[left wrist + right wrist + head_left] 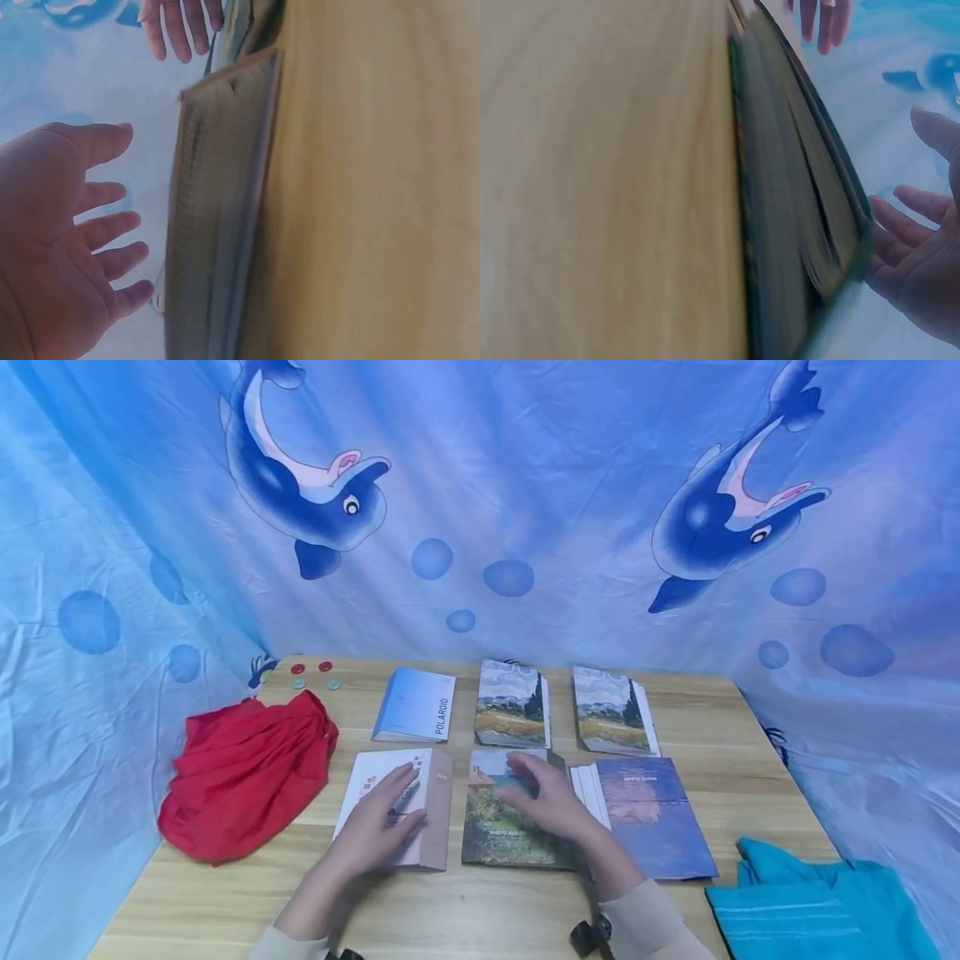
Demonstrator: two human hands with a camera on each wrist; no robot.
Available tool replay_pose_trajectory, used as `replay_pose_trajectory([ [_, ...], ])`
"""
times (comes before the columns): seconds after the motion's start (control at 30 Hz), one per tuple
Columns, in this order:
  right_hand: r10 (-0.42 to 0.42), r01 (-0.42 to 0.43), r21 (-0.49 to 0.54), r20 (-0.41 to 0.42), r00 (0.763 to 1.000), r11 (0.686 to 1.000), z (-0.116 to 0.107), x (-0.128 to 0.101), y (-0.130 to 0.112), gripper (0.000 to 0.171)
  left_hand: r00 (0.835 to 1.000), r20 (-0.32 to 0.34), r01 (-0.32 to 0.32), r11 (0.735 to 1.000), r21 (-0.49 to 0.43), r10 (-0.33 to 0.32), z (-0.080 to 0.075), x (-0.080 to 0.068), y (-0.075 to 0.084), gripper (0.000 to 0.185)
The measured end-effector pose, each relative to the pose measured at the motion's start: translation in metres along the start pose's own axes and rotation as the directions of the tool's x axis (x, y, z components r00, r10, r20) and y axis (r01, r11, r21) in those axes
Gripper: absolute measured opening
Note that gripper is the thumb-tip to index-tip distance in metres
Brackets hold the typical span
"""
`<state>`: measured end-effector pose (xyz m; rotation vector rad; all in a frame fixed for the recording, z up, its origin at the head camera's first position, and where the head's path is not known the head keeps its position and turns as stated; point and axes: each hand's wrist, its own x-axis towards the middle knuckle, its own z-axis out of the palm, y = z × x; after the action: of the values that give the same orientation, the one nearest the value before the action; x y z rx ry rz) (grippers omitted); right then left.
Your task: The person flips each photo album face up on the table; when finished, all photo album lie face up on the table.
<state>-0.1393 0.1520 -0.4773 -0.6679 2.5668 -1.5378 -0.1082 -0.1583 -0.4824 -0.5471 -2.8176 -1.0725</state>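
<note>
My left hand (375, 825) is over a white album with a taupe strip (437, 818) along its right side. Its fingers are spread and relaxed, holding nothing; in the left wrist view a gap shows between the thumb and the album's thick page block (217, 217). My right hand (553, 803) hovers over a green painted photo album (498, 822), thumb and fingers apart. From the right wrist, the fingers overlap the far edge of that album's cover, its pages (787, 172) seen edge-on. Both albums lie flat on the table.
Behind stand a blue Polaroid album (416, 703) and two landscape-painted albums (512, 706) (613, 710). A purple-blue album (656, 818) lies right. Red cloth (247, 777) is at left, teal cloth (821, 902) at front right. Red and teal buttons (325, 667) sit at the back left corner.
</note>
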Motion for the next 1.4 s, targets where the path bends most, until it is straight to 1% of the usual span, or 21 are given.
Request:
replay_pose_trajectory([
  [0.1,-0.008,0.008,-0.014,0.005,1.000,1.000,0.010,0.004,-0.001,0.062,1.000,-0.009,0.010,1.000,0.010,-0.010,0.000,-0.007,-0.005,0.064],
  [0.23,-0.004,0.004,-0.040,0.003,1.000,0.999,0.020,0.007,-0.007,0.061,1.000,-0.001,0.027,0.999,0.019,-0.027,0.000,-0.015,-0.011,0.066],
  [0.37,0.000,0.001,-0.027,0.045,0.999,1.000,0.031,0.011,-0.015,0.062,0.998,0.014,0.053,0.997,0.056,-0.054,0.000,-0.022,-0.016,0.072],
  [0.43,0.000,0.001,-0.021,0.073,0.997,1.000,0.037,0.014,-0.018,0.063,0.997,0.027,0.064,0.995,0.072,-0.066,-0.001,-0.025,-0.018,0.078],
  [0.53,0.024,-0.022,-0.022,0.099,0.995,1.000,0.047,0.017,-0.021,0.064,0.996,0.049,0.069,0.995,0.069,-0.072,-0.002,-0.028,-0.020,0.091],
  [0.63,0.045,-0.042,-0.027,0.114,0.993,0.999,0.056,0.020,-0.024,0.064,0.996,0.060,0.059,0.997,0.058,-0.062,-0.003,-0.031,-0.023,0.106],
  [0.73,0.049,-0.044,-0.037,0.135,0.990,0.998,0.063,0.021,-0.027,0.064,0.997,0.064,0.045,0.997,0.056,-0.048,-0.003,-0.035,-0.027,0.115],
  [0.87,0.026,-0.019,-0.053,0.142,0.989,0.998,0.070,0.022,-0.027,0.066,0.999,0.045,0.023,0.997,0.073,-0.026,-0.001,-0.039,-0.031,0.113],
  [0.97,0.015,-0.011,-0.032,0.143,0.990,0.999,0.073,0.022,-0.028,0.066,1.000,0.016,0.019,0.996,0.091,-0.020,0.001,-0.042,-0.034,0.109],
  [1.13,0.009,-0.011,0.009,0.155,0.988,1.000,0.077,0.024,-0.027,0.065,0.999,-0.035,0.027,0.989,0.144,-0.022,0.004,-0.047,-0.039,0.111],
  [1.27,0.031,-0.033,0.015,0.148,0.988,0.999,0.079,0.023,-0.024,0.065,0.998,-0.056,0.025,0.986,0.162,-0.016,0.006,-0.048,-0.041,0.113],
  [1.4,0.049,-0.052,0.017,0.144,0.988,0.998,0.080,0.023,-0.022,0.065,0.998,-0.060,0.009,0.984,0.179,0.002,0.007,-0.049,-0.044,0.112],
])
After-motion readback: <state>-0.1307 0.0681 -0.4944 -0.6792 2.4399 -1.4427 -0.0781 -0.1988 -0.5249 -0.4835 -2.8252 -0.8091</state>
